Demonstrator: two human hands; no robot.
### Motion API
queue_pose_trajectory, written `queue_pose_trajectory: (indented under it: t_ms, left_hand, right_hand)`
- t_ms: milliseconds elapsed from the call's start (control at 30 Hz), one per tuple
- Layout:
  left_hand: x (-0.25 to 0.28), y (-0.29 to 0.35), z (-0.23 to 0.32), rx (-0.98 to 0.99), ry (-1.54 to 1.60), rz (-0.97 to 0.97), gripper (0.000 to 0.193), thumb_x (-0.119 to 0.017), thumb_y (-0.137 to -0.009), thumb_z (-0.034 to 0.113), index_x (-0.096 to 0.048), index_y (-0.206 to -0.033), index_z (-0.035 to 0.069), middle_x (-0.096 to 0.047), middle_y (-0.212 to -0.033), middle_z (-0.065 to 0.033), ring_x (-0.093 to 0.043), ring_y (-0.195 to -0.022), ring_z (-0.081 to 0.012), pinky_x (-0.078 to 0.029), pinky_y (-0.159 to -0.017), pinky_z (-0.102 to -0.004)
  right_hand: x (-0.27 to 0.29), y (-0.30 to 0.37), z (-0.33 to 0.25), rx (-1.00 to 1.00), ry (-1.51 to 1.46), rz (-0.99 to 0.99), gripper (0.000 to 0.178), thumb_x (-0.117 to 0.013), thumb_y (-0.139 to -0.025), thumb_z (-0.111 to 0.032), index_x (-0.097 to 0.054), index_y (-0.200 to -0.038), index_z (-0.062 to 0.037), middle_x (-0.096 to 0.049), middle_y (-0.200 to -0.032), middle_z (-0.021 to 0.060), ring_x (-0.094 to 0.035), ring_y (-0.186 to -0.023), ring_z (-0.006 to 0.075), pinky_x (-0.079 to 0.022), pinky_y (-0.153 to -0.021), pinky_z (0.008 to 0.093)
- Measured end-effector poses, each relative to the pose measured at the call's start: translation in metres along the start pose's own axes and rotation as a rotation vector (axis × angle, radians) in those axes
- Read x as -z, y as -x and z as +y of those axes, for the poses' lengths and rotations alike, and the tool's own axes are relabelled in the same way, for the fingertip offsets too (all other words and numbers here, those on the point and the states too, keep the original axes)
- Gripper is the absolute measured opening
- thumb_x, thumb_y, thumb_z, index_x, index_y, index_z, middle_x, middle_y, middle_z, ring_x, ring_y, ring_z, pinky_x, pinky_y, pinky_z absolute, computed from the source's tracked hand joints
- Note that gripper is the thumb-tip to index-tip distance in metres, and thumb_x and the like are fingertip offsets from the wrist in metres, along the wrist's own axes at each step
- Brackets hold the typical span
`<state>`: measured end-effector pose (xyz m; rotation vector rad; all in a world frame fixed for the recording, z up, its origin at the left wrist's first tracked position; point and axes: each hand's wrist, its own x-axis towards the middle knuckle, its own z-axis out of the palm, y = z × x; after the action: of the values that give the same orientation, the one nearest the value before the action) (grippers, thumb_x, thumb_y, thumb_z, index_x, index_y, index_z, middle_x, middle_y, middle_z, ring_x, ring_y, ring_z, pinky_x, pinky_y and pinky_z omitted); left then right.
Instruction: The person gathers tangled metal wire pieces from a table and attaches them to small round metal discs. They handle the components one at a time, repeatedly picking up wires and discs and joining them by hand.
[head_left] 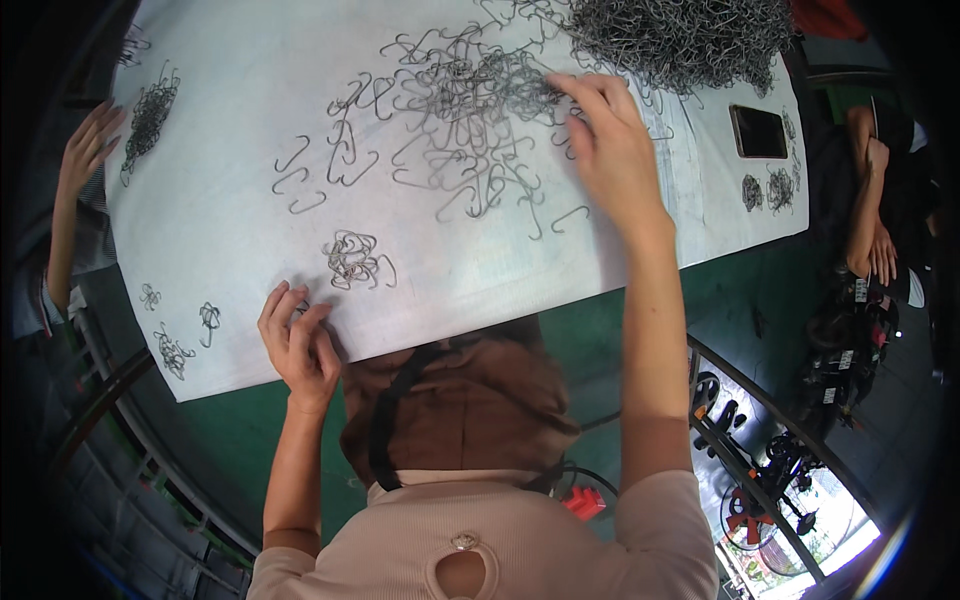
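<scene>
Bent metal wire hooks (480,90) lie in a loose, tangled spread across the white tabletop. Over the right edge of this spread is my right hand (612,150), its index finger stretched to the hooks and its thumb apart; no hook shows in its grasp. My left hand (297,345) rests near the table's front edge with fingers curled toward the thumb. A small dark bit shows between those fingers, too little to name. Just beyond that hand sits a small cluster of hooks (355,260). A few single hooks (305,190) lie apart, left of the spread.
A dense heap of hooks (685,40) covers the far right. A dark phone (758,132) lies near the right edge beside small hook bundles (768,190). Other bundles (150,120) are at the left, near another person's hand (92,145). Another person's arms (872,200) show at right.
</scene>
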<state>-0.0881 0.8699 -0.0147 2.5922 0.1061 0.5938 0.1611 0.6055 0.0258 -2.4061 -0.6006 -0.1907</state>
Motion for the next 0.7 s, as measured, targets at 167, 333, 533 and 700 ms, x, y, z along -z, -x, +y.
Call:
queue_pose_trajectory:
  t_ms: [167,333,533,700]
  left_hand:
    - [0.001,0.003,-0.004,0.010,0.027,-0.028,0.027,-0.050,-0.069,-0.014,-0.063,-0.089,0.000,-0.057,-0.113,-0.0175,-0.050,-0.117,-0.0402,-0.043,-0.096,-0.0455]
    - [0.000,0.001,-0.002,-0.001,0.029,0.021,0.032,-0.050,-0.062,-0.015,-0.065,-0.085,0.003,-0.060,-0.107,-0.0145,-0.054,-0.110,-0.0393,-0.046,-0.091,-0.0446]
    - [-0.001,0.000,0.000,0.004,0.034,0.026,0.031,-0.051,-0.062,-0.014,-0.065,-0.083,0.004,-0.060,-0.106,-0.0145,-0.055,-0.108,-0.0385,-0.048,-0.090,-0.0441]
    - [0.000,0.003,-0.002,0.035,0.036,0.020,0.030,-0.051,-0.064,-0.014,-0.065,-0.082,0.004,-0.060,-0.106,-0.0141,-0.055,-0.108,-0.0386,-0.048,-0.089,-0.0440]
  right_hand:
    - [-0.014,-0.009,0.004,0.173,0.121,-0.120,0.036,-0.054,-0.075,0.009,-0.071,-0.099,-0.0116,-0.060,-0.105,0.0057,-0.058,-0.100,0.0257,-0.049,-0.085,0.0341]
    - [0.014,-0.012,0.013,-0.022,0.039,-0.110,0.035,-0.054,-0.074,0.010,-0.072,-0.093,-0.0128,-0.062,-0.105,0.0047,-0.056,-0.106,0.0259,-0.049,-0.086,0.0356]
    - [-0.039,0.002,-0.004,0.188,0.336,-0.021,0.039,-0.055,-0.071,0.013,-0.070,-0.100,-0.0085,-0.063,-0.110,0.0073,-0.050,-0.120,0.0286,-0.040,-0.104,0.0397]
    - [-0.012,0.000,-0.030,0.124,0.246,-0.204,0.029,-0.058,-0.073,0.005,-0.070,-0.094,-0.0093,-0.062,-0.111,0.0075,-0.050,-0.120,0.0282,-0.036,-0.105,0.0464]
